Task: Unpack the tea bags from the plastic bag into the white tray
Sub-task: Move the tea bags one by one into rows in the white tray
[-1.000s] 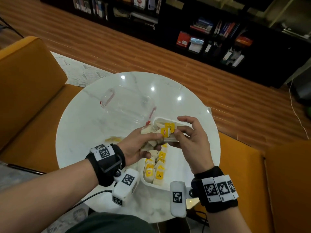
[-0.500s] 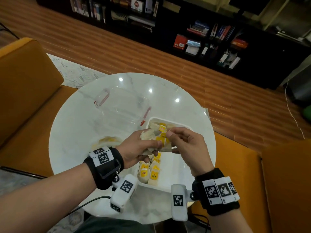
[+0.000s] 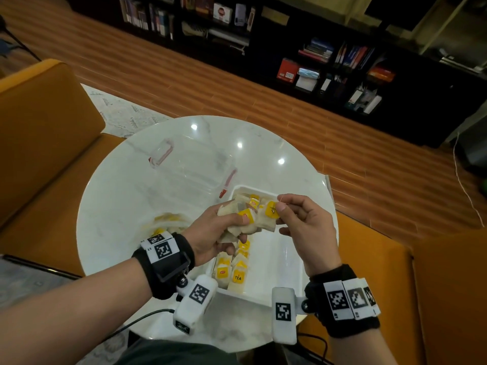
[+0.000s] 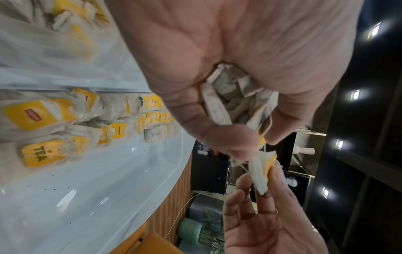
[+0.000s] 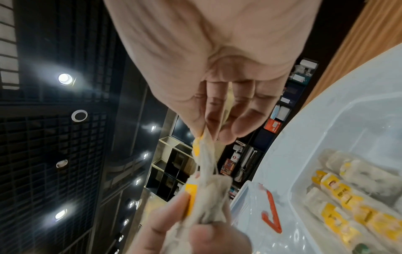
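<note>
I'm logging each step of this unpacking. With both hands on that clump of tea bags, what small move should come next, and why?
Probably draw the right hand away to free the single tea bag it pinches, since the left hand grips the rest of the bunch and strings join them. Then lay it in the white tray beside the rows already there.

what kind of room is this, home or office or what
Probably a living room or lounge, possibly in an office. A round white marble-look table sits amid orange upholstered seats on a wood-plank floor, with dark shelves of books and boxes along the far wall.
</note>
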### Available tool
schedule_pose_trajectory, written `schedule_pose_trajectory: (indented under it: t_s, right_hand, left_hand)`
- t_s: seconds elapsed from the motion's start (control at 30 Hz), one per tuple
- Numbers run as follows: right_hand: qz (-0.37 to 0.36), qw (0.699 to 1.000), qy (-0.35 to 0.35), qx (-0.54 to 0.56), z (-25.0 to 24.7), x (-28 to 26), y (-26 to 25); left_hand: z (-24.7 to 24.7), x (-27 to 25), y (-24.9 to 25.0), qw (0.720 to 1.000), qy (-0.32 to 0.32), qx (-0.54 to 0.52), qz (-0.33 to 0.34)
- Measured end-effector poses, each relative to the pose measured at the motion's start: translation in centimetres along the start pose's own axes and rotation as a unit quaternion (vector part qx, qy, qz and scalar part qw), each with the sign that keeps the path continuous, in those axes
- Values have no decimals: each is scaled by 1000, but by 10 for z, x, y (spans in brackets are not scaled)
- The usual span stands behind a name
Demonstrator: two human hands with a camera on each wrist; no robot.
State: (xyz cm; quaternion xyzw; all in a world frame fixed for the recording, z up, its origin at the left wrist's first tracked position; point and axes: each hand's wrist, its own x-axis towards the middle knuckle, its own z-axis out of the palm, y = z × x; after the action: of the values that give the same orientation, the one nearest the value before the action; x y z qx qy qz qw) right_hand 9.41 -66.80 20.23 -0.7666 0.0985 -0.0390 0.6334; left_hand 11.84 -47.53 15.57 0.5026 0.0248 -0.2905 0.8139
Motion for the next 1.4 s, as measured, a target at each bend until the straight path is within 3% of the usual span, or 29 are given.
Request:
schedule_pose_trajectory:
  t_s: [0.23,0.6,0.8,0.93,1.03,1.17,1.4]
  right_hand:
    - [26,998,-53,21,0,-1,3]
    - [-31,991,103,80,-13,6,8]
    - [-6,991,95,98,-26,22,18]
    - [42,998,50,15,-29,43,50]
    - [74,991,8,-110,-22,61,81]
    - [109,956,-85,-259,-5,83,118]
    - [168,909,-136,-357,17,113,138]
  left_hand:
    - [0,1,5,1000,23,-19,5]
    - [1,1,-3,1000,5,2,1]
    - [-4,-2,-2,999,35,-34,14]
    - [-13,-6,3,997,56,-45,28]
    - [-21,-9,6,996,70,-53,28]
    - [-33,-13,9,996,75,-50,15]
    - [-55,-15,18,995,94,-20,3]
